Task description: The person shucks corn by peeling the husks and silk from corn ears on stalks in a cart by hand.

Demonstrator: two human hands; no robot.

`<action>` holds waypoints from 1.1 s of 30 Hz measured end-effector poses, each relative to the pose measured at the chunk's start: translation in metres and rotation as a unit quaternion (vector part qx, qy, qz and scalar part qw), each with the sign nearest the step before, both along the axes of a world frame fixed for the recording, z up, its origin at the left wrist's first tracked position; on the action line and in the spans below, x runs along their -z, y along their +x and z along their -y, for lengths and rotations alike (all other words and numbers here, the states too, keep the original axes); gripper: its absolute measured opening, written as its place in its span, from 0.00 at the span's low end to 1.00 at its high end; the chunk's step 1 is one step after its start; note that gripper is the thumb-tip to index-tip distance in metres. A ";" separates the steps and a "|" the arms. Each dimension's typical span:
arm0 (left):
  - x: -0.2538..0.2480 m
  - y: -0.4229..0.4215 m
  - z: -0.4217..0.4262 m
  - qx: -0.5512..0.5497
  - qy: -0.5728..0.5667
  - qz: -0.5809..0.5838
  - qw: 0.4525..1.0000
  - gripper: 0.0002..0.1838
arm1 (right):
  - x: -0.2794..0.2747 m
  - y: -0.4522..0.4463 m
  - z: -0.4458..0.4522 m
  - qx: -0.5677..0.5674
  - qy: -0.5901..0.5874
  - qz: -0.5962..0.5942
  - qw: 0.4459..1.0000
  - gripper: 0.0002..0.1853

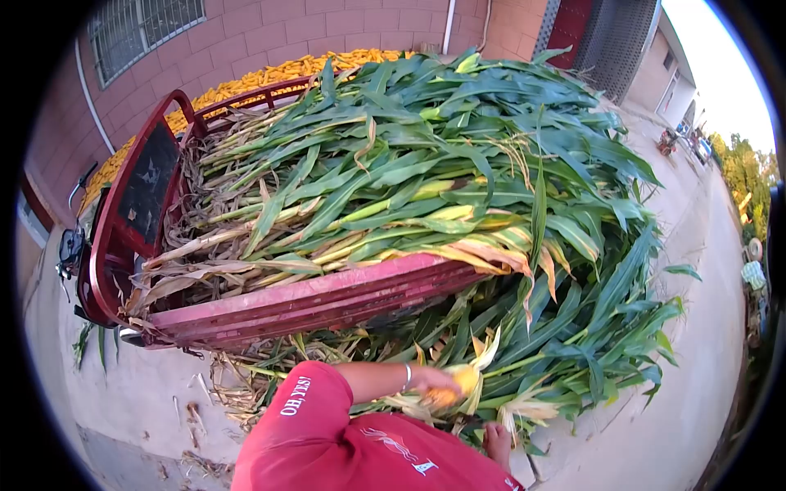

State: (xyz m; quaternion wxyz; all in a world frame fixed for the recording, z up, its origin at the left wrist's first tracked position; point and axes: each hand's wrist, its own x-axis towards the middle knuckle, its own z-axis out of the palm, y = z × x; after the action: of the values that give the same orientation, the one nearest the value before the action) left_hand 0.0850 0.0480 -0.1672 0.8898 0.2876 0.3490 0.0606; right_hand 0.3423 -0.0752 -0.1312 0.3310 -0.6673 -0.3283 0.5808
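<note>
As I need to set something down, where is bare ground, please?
Concrete is bare right of the green stalks; at left, below the red cart, scattered scraps leave room. Crowded: inside the cart and around the corn ear.

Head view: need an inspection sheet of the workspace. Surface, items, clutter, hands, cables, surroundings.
Surface: pale concrete ground.
Job's things: partly husked corn ear; leafy corn stalks heaped in the red cart and on the ground beside it.
Clutter: dry scraps on the ground, lower left.
Hands: left hand on the ear, blurred; right hand near pale husks, grip unclear.
Cables: none clearly made out.
Surroundings: brick wall; yellow cobs heaped beyond the cart.
</note>
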 end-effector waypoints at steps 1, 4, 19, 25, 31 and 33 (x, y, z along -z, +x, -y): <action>-0.002 0.002 0.004 0.066 -0.002 -0.038 0.997 0.13 | 0.031 0.021 0.007 0.003 -0.005 0.025 1.000 0.09; -0.051 -0.031 -0.023 0.069 0.012 -0.024 0.997 0.15 | 0.090 0.073 0.031 -0.006 -0.011 0.098 0.995 0.09; -0.316 -0.325 -0.173 -0.560 0.474 -0.350 0.583 0.11 | 0.112 0.064 -0.026 -0.035 -0.080 0.057 0.995 0.06; -0.126 -0.315 -0.194 -0.162 0.475 -0.604 0.619 0.17 | 0.129 0.073 -0.038 -0.070 0.008 0.183 0.981 0.11; -0.053 -0.297 -0.191 -0.058 0.397 -0.715 0.573 0.24 | 0.113 0.090 -0.007 -0.053 -0.044 0.257 0.964 0.19; -0.044 -0.308 -0.193 -0.075 0.404 -0.741 0.530 0.26 | 0.124 0.098 -0.003 -0.045 -0.027 0.267 0.962 0.15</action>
State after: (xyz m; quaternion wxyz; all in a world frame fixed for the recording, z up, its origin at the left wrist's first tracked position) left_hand -0.2229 0.2412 -0.1233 0.0924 0.5309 0.8419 0.0269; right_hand 0.4402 -0.0723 -0.2557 0.1863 -0.7916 -0.4187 0.4042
